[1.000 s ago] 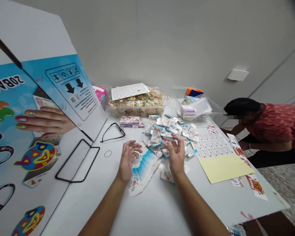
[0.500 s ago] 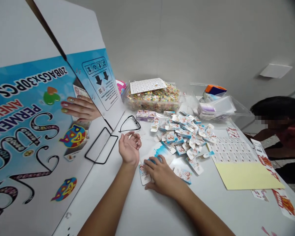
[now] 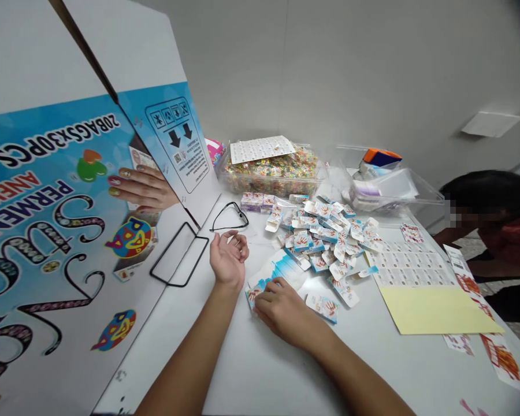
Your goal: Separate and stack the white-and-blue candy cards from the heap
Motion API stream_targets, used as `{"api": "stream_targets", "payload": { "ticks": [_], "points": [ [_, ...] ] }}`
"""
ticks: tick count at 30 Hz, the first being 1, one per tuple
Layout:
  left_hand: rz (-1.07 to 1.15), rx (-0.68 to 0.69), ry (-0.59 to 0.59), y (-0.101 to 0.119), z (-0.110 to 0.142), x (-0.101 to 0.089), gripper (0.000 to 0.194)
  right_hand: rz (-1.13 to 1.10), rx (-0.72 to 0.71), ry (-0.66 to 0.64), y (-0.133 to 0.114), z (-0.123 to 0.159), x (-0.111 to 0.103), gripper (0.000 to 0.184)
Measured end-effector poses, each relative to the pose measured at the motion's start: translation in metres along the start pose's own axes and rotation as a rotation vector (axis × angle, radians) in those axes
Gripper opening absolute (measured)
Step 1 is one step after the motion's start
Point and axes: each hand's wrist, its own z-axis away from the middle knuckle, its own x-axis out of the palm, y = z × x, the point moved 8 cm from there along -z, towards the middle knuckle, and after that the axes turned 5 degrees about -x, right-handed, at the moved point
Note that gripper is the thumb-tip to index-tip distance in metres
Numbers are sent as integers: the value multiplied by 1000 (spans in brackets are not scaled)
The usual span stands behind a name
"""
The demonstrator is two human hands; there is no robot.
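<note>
Right hand (image 3: 283, 312) has left box pile (image 3: 302, 240) for fanned cartons (image 3: 286, 267), likely separating one; pinch hidden, can't tell. Left hand (image 3: 229, 263) palm-up, loosely open, seemingly kept free.

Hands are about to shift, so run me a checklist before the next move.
1. Left hand unloaded: ok, palm up, nothing visible in it.
2. Right hand at the printed card piece: ok, fingers over it.
3. Right hand's grip firm: cannot tell, fingertips hidden.
4. Left hand well away from the eyeglasses: not ok, they look close.
5. Flaps closed across the small box pile: not ok, several open.
</note>
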Motion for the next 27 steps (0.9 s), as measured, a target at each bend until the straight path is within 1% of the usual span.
{"api": "stream_targets", "payload": {
  "ticks": [2,4,6,7,8,9,10,11,12,13,15,16,17,18,19,21,22,24,26,27],
  "points": [
    [-51,4,39,-1,-2,-3,33,5,37,150,8,3,-14,20],
    [-158,30,98,-1,-3,-8,29,21,118,362,21,13,-36,18],
    [-311,36,119,-5,-2,-9,34,65,215,598,35,30,-59,19],
    [-396,5,89,-10,-1,-5,41,98,253,707,40,40,-69,22],
    [-470,-69,24,-20,1,0,48,131,275,791,43,47,-76,24],
    [-518,-183,-75,-33,5,8,55,154,274,839,44,51,-80,26],
    [-528,-304,-182,-47,12,16,61,162,245,842,43,51,-81,27],
    [-501,-425,-281,-60,21,23,66,153,192,790,40,46,-78,28],
    [-448,-514,-351,-68,29,30,66,126,133,689,35,38,-71,27],
    [-399,-568,-378,-72,36,34,63,90,77,560,30,29,-62,26],
    [-352,-594,-352,-75,41,35,52,13,-2,322,20,16,-42,24],
    [-356,-594,-322,-76,41,33,48,-16,-21,258,16,13,-36,22],
    [-369,-592,-302,-77,42,30,48,-33,-26,250,14,13,-36,19],
    [-384,-574,-290,-77,41,27,50,-39,-18,288,14,14,-39,17],
    [-401,-548,-301,-77,41,26,56,-37,7,347,17,16,-45,20],
    [-443,-478,-379,-77,42,28,68,-18,105,442,26,22,-57,37],
    [-466,-445,-433,-77,44,30,72,-10,157,440,32,23,-59,45],
    [-507,-409,-523,-80,49,35,76,-8,223,349,39,22,-57,54],
    [-517,-432,-554,-83,51,38,79,-21,251,251,42,19,-51,57],
    [-504,-465,-560,-85,53,39,81,-31,262,225,43,18,-49,56]
  ]
}}
